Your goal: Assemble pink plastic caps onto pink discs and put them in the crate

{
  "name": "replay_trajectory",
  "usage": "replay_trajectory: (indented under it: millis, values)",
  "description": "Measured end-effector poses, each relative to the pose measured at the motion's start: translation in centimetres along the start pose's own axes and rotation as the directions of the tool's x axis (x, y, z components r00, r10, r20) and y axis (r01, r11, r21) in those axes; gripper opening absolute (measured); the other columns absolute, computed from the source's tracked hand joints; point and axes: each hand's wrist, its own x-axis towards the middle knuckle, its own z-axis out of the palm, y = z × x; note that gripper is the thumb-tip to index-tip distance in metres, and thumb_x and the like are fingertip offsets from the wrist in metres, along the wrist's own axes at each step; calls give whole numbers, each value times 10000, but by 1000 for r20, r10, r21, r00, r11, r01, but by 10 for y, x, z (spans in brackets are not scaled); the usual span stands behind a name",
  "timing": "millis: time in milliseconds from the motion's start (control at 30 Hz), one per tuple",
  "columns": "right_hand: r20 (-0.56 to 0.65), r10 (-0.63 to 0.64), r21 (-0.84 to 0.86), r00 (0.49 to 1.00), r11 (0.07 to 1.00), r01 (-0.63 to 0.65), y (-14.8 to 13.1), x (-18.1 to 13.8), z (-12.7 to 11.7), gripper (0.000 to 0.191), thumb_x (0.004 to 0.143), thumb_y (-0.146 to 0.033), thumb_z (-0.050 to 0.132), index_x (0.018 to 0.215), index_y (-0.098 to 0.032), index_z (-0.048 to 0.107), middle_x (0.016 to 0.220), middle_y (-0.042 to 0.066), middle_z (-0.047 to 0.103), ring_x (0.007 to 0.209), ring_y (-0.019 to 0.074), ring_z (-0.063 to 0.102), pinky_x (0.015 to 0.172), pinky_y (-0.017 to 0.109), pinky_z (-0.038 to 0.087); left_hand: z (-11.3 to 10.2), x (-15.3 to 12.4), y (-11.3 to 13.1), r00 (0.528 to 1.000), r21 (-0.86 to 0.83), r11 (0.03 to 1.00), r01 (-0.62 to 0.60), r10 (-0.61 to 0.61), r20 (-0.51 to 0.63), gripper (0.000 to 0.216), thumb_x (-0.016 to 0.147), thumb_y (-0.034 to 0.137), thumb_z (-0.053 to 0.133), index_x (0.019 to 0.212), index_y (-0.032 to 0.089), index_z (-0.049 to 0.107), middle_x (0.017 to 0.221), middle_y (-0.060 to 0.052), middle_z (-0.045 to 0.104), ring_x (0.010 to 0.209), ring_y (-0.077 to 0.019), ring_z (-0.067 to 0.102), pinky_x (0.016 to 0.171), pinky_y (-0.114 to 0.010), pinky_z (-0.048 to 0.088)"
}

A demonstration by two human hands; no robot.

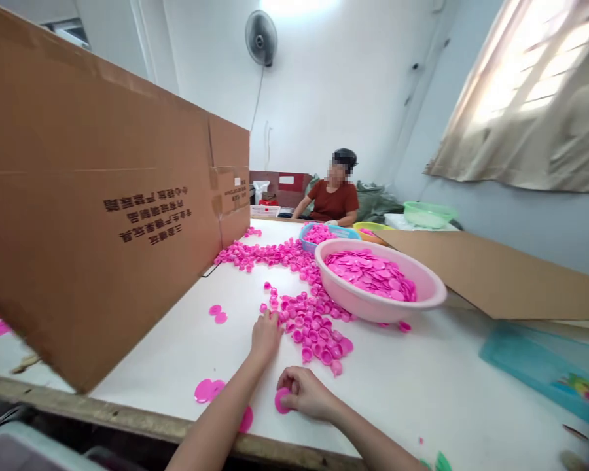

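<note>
My left hand (266, 337) rests at the near edge of a loose heap of small pink plastic caps (311, 320), its fingertips bunched against the caps. Whether it grips one, I cannot tell. My right hand (305, 392) curls over a flat pink plastic disc (281, 400), pinning its edge on the white table (412, 386). Two more pink discs (206, 390) lie near my left forearm, and a small pair (217, 314) sits left of the heap. A trail of caps runs back towards the far end of the table.
A pink plastic basin (380, 281) full of discs stands beyond the heap, with a blue basket (324, 235) of caps and a yellow bowl (370, 230) behind it. A tall cardboard sheet (98, 196) stands at the left. A seated person (334, 196) faces me across the table's far end.
</note>
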Motion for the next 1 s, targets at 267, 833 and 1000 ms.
replay_trajectory:
  millis: [267, 833, 1000]
  values:
    - [-147, 57, 270, 988, 963, -15, 12, 7, -1, 259, 641, -199, 562, 891, -151, 518, 617, -49, 450, 396, 40, 418, 330, 144, 325, -2, -10, -16, 989, -457, 887, -69, 2, -145, 284, 784, 304, 418, 1036, 197, 495, 985, -67, 496, 840, -150, 524, 731, -276, 424]
    - [-493, 40, 242, 869, 966, 93, 9, 7, -26, 326, 706, -395, 533, 905, -137, 531, 625, 9, 521, 418, 89, 444, 374, 208, 359, -25, -55, -6, 969, -476, 865, -156, 228, 98, 451, 706, 125, 426, 1141, 244, 426, 1071, -38, 485, 932, -140, 487, 806, -257, 398]
    - [-711, 100, 264, 696, 955, 132, 11, 3, -42, 403, 725, -455, 499, 984, -145, 497, 671, 32, 519, 488, 122, 474, 408, 230, 389, -4, -46, 22, 952, -360, 917, -173, 249, 176, 423, 648, 236, 565, 1064, 233, 486, 1031, -53, 499, 933, -193, 484, 805, -302, 382]
